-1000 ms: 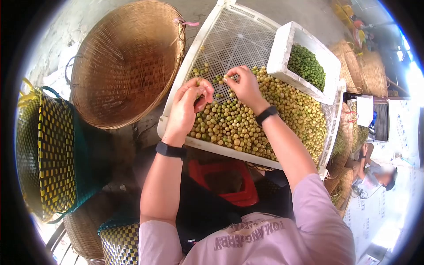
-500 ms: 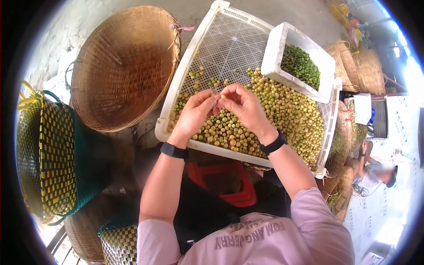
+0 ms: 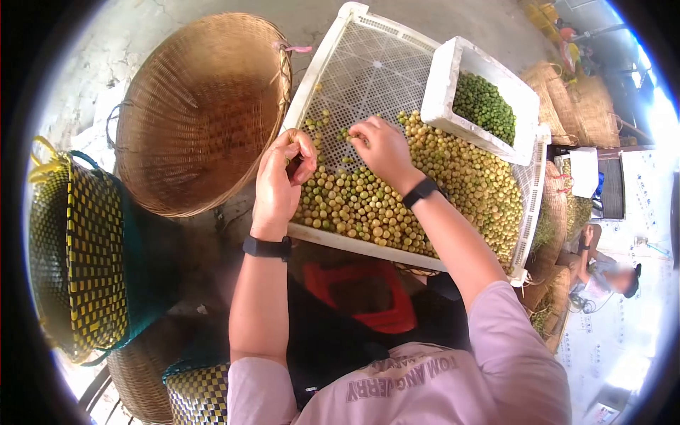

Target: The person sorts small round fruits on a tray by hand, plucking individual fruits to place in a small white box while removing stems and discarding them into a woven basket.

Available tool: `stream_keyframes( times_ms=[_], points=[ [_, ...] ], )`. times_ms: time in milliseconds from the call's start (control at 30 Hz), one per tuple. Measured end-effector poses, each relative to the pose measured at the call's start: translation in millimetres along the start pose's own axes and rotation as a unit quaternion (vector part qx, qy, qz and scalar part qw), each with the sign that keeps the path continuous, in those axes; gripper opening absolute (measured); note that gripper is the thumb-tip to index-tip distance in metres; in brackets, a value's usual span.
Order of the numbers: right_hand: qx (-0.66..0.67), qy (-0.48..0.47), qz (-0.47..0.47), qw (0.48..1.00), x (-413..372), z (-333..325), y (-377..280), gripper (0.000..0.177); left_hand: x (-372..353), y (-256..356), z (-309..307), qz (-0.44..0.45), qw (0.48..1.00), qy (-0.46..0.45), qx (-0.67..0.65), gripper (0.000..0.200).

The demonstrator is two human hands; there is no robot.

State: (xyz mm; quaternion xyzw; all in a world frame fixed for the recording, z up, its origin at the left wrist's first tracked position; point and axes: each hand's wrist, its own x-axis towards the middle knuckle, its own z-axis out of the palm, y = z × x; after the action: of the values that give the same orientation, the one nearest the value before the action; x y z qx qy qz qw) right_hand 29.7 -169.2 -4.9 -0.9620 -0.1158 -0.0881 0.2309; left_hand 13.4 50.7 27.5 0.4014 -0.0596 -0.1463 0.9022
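My left hand (image 3: pixel 283 173) is over the left rim of a white perforated plastic tray (image 3: pixel 354 237), palm turned up and fingers curled in. Whatever lies inside those fingers is mostly hidden. Above the thinner left part of the fruit is my right hand (image 3: pixel 384 150), its thumb and fingertips pinched together beside a few small green fruits. Small round yellow-green fruits (image 3: pixel 460 177) cover the near and right parts of the tray, heaped thickest at the right. A white foam box (image 3: pixel 443 92) sits in the tray's far right corner, with small green fruits (image 3: pixel 484 105) inside.
A large round wicker basket (image 3: pixel 205 106) stands left of the tray. Yellow-and-black woven baskets (image 3: pixel 95 248) are farther left and below. Under the tray's near edge is a red plastic stool (image 3: pixel 397 312). More baskets (image 3: pixel 591 106) and a seated person (image 3: pixel 602 265) are at the right.
My hands, together over the fruit half a second ago, have come apart. The left has drawn back left to the tray rim and turned palm up; the right has shifted slightly away from me.
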Motion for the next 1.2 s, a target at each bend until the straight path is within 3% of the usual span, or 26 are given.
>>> stream_keyframes(
  times_ms=[100, 200, 267, 333, 367, 533, 600, 667, 733, 767, 833, 867, 933, 1000, 1133, 1200],
  points=[
    [-0.076, 0.025, -0.062, 0.995, 12.4, 23.0, -3.9, 0.007, -0.8, 1.9, -2.9, -0.012, 1.000, -0.012, -0.015, 0.020],
    [-0.058, 0.020, -0.058, 0.996, 15.4, 29.0, -1.3, 0.007, -1.2, 3.9, -3.6, -0.012, 1.000, 0.003, -0.009, 0.020],
    [-0.013, 0.011, -0.013, 1.000, 19.7, 23.8, 4.7, 0.009, -1.6, 6.1, -5.7, -0.014, 1.000, 0.018, -0.011, 0.020],
    [0.129, 0.006, 0.120, 0.984, 20.4, 15.2, 16.9, 0.010, -1.7, 6.9, -7.4, 0.000, 0.998, 0.055, -0.015, 0.019],
    [0.103, 0.041, 0.078, 0.991, 20.5, 17.2, 20.3, 0.011, -2.0, 7.3, -8.2, 0.000, 0.998, 0.056, -0.015, 0.019],
    [-0.007, 0.026, -0.012, 1.000, 22.8, 26.6, 11.5, 0.011, -0.8, 6.2, -10.6, -0.002, 0.995, 0.072, -0.075, 0.018],
    [-0.125, 0.028, -0.067, 0.990, 26.1, 32.8, 9.4, 0.010, -0.9, 6.3, -11.2, -0.004, 0.996, 0.069, -0.065, 0.018],
    [-0.139, 0.021, -0.060, 0.988, 27.8, 29.1, 8.4, 0.010, -1.0, 6.4, -9.8, -0.007, 0.996, 0.063, -0.055, 0.018],
    [-0.004, -0.015, 0.059, 0.998, 30.9, 13.8, 4.3, 0.011, -1.1, 7.7, -9.6, -0.014, 0.996, 0.077, -0.041, 0.018],
    [0.068, 0.016, 0.086, 0.994, 30.8, 0.8, 5.0, 0.015, -0.9, 8.3, -9.8, -0.014, 0.996, 0.076, -0.041, 0.018],
    [0.176, 0.052, 0.160, 0.970, 28.7, -29.6, 16.3, 0.021, -2.0, 9.0, -11.9, -0.006, 0.997, 0.071, -0.042, 0.019],
    [0.230, 0.036, 0.260, 0.937, 27.3, -53.7, 15.1, 0.023, -3.1, 8.2, -13.0, -0.006, 0.996, 0.073, -0.045, 0.019],
    [0.467, 0.008, 0.268, 0.843, 17.8, -81.2, 23.6, 0.024, -1.0, 5.5, -9.9, -0.007, 0.997, 0.072, -0.019, 0.021],
    [0.567, -0.042, 0.275, 0.775, 5.5, -93.4, 11.8, 0.025, -2.7, 2.2, 1.5, -0.017, 0.994, 0.059, 0.091, 0.022],
    [0.621, -0.104, 0.243, 0.738, -15.3, -85.6, -35.1, 0.021, -4.6, -15.8, 24.8, -0.115, 0.986, -0.023, 0.122, 0.019],
    [0.610, -0.099, 0.242, 0.748, -22.7, -76.2, -55.7, 0.020, -6.1, -20.5, 32.1, -0.127, 0.988, -0.020, 0.091, 0.019]
  ],
)
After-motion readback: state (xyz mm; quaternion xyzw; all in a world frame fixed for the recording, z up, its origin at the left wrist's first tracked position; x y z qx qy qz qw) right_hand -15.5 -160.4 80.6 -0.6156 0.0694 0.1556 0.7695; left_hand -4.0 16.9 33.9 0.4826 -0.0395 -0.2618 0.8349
